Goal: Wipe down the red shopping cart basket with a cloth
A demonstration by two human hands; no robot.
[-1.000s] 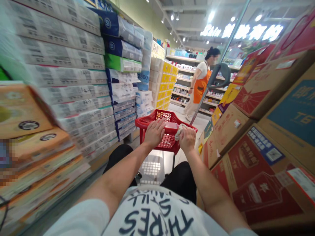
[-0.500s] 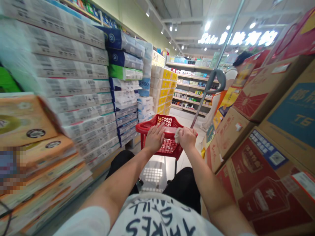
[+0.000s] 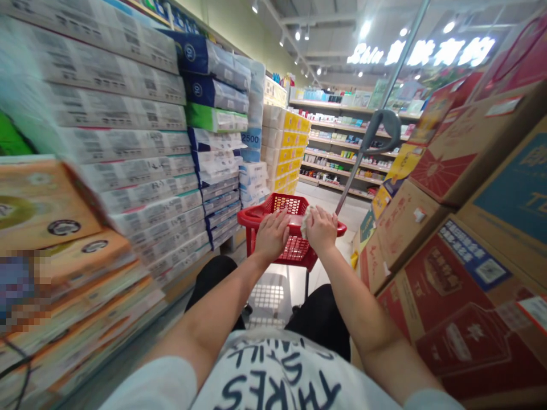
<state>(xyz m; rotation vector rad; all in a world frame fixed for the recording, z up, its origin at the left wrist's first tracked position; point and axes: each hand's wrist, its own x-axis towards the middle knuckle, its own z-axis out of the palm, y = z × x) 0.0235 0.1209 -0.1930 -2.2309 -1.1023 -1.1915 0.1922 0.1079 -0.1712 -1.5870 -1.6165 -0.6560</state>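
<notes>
A red plastic shopping cart (image 3: 294, 260) stands in front of me, its basket pierced with holes. My left hand (image 3: 272, 232) lies palm down on the cart's handle, fingers stretched forward over the bar. My right hand (image 3: 322, 228) rests farther right on the same handle, closed on a crumpled off-white cloth or tissue (image 3: 306, 222). This wad sticks out by the thumb side, pressed against the bar; its rest is hidden under the palm. No goods show in the visible part of the basket.
Tall stacks of white wrapped packs (image 3: 123, 148) and orange packs (image 3: 47, 199) line the left. Cardboard boxes (image 3: 405, 222) are piled on the right, beside a slanted metal pole with a grey loop (image 3: 382, 134). Stocked shelves (image 3: 342, 136) cross the far end of the tiled aisle.
The view has shifted slightly. My right-hand fingers lie more stretched over the handle. A person beyond the boxes on the right is no longer visible.
</notes>
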